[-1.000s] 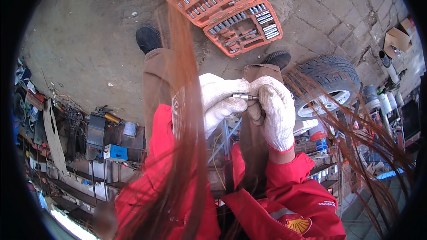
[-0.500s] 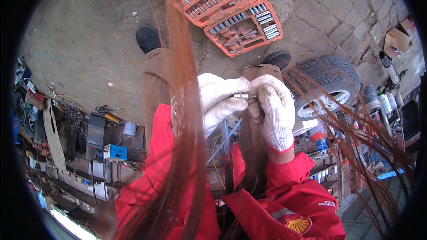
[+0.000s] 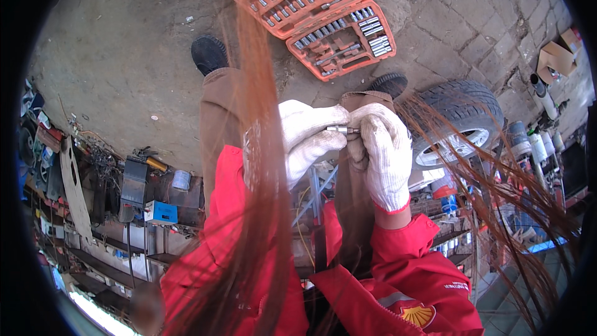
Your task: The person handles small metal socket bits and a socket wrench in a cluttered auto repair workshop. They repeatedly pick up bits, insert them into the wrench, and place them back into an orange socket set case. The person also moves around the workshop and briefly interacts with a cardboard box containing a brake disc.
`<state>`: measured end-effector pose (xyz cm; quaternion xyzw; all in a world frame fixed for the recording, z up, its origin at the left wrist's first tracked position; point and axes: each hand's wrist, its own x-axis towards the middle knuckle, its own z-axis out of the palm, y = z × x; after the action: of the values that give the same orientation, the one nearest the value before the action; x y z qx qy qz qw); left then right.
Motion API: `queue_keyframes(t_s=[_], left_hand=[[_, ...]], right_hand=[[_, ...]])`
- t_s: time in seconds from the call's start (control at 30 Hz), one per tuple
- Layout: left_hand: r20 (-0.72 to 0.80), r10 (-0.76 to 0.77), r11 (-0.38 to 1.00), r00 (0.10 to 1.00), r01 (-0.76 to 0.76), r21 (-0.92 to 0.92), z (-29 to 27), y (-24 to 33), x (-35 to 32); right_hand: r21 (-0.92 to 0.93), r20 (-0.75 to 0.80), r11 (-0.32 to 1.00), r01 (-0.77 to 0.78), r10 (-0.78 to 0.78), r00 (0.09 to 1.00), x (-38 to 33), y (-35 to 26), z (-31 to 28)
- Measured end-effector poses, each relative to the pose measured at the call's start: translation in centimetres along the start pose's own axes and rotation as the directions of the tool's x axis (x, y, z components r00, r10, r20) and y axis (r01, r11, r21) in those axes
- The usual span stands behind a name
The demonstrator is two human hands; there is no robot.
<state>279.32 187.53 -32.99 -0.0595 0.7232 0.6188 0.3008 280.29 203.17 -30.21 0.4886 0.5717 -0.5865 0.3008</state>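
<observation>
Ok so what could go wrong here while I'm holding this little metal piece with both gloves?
The small silver metal bit is pinched between the white-gloved left hand and right hand, high above the concrete floor; a slip could drop it well away from the open orange plastic socket case. Long reddish hair strands hang beside the hands and might snag.

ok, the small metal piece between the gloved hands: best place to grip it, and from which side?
The small metal piece lies roughly level between the left hand and right hand, both in white gloves. Only its short middle shows; each end is buried in fingertips. So probably grip an end, pinching across the shank, coming in along its axis from either side. The exposed middle looks too short for a second grip.
</observation>
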Motion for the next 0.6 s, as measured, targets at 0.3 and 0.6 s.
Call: queue_keyframes(t_s=[0.3, 0.6], left_hand=[[-0.137, -0.074, 0.995, 0.988, 0.083, 0.063, 0.8, -0.1, -0.2], [-0.187, -0.107, 0.939, 0.976, 0.161, 0.303, 2.4, -1.5, -1.0]], right_hand=[[0.274, -0.017, 0.958, -0.079, 0.087, 0.996, 0.5, 1.1, -0.1], [0.264, 0.084, 0.887, -0.380, 0.371, 0.925, 1.8, 3.0, 0.4]])
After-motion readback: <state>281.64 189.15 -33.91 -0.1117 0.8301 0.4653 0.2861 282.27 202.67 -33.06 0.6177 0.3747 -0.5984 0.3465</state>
